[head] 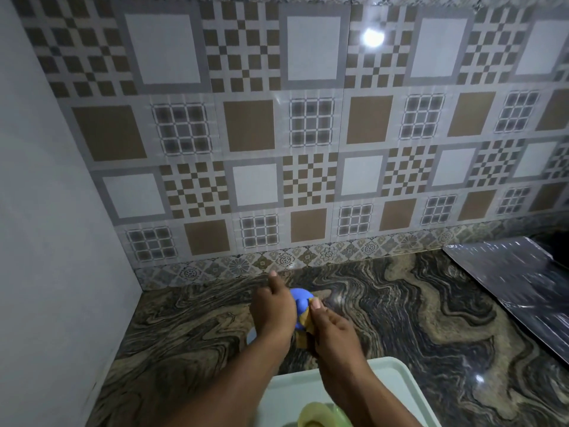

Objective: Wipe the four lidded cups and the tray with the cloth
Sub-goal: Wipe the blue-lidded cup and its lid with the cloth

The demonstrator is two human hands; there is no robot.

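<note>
Fingers (317, 306) of the right hand (331, 329): pinched onto a tan cloth (303, 326), pressing it against a blue cup (301, 298). Fingers of the left hand (272, 309): curled around the cup's left side, thumb raised toward 12 o'clock.

Blue cup: held between both hands above the marbled counter (415, 318), near frame centre, low. Only its rounded blue upper part shows; whether that part is the lid cannot be told.

Tan cloth: bunched between right palm and cup, a fold hanging toward 6 o'clock from the cup.

Pale round item (251, 335): sliver visible at 8 o'clock from the cup, just beside the left wrist; identity unclear.

Tray (397, 380): pale green, at 6 o'clock from the hands, under both forearms, cut by the bottom edge.

Yellow-green cup (320, 416): on the tray, at the bottom edge, partly cropped.

Dark glossy slab (517, 291): on the counter at 3 o'clock, well apart from the hands.

Patterned tile wall (308, 134): backing the counter at 12 o'clock.
</note>
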